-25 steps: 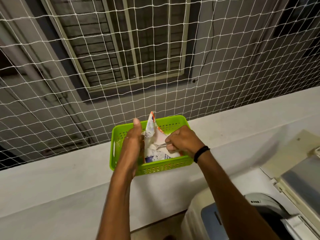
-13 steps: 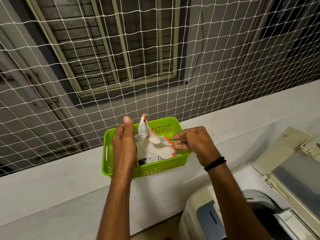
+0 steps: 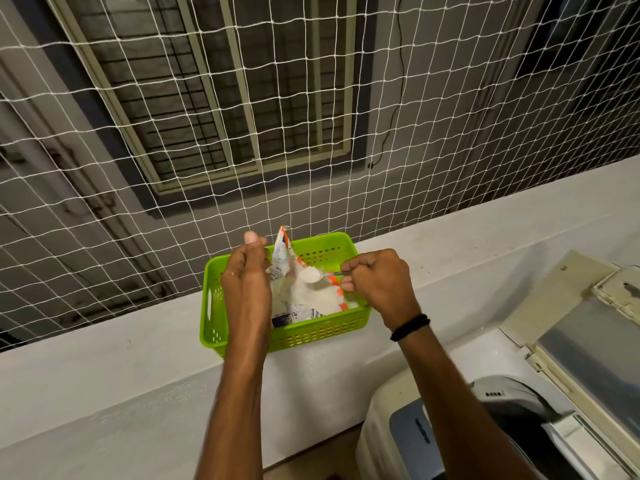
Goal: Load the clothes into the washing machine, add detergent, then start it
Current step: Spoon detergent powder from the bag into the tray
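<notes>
— Why pinch the torn white detergent pouch (image 3: 298, 299) with my left hand (image 3: 247, 275)?
— It props the mouth wide, inside the green plastic basket (image 3: 322, 332), while my right hand (image 3: 379, 282), clamped on the heaped metal spoon (image 3: 311, 274), holds powder over it.

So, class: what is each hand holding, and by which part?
The right hand pinches a spoon by its handle, the bowl heaped with white powder. The left hand grips the detergent packet by the edge of its open top.
</notes>
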The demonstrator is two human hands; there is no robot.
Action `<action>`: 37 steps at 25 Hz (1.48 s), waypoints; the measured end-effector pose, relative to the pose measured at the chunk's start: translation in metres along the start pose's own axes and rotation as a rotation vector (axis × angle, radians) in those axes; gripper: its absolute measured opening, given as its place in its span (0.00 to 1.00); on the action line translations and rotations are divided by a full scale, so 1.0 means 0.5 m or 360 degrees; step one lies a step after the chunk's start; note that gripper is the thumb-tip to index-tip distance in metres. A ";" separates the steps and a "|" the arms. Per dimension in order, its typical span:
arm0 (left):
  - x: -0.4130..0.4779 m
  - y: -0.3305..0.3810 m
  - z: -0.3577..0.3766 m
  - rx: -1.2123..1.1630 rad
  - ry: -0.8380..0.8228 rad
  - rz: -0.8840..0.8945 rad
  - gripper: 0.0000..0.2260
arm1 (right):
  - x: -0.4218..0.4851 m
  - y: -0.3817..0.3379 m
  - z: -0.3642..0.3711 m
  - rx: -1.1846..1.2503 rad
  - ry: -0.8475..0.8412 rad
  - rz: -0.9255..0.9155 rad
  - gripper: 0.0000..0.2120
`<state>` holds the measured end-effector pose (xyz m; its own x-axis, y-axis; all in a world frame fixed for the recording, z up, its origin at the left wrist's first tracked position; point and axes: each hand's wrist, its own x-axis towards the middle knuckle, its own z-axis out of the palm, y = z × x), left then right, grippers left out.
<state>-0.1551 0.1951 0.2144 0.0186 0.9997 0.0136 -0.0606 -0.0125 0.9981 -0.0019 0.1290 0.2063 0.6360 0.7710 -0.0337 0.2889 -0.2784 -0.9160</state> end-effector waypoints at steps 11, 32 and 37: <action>-0.008 0.000 0.009 -0.0100 0.0067 0.0066 0.16 | 0.003 0.008 -0.018 0.0611 -0.0062 0.0298 0.13; -0.125 -0.050 0.265 -0.0166 -0.0541 -0.0089 0.16 | -0.095 0.147 -0.285 0.0979 0.0387 0.0426 0.13; -0.214 -0.102 0.372 -0.0045 -0.0855 -0.0228 0.16 | -0.151 0.247 -0.376 0.1003 0.0687 0.0520 0.12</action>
<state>0.0319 0.0853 0.1733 0.5345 0.8408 -0.0861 -0.0466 0.1310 0.9903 0.1202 -0.0712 0.1711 0.8740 0.3839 -0.2979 -0.3310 0.0217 -0.9434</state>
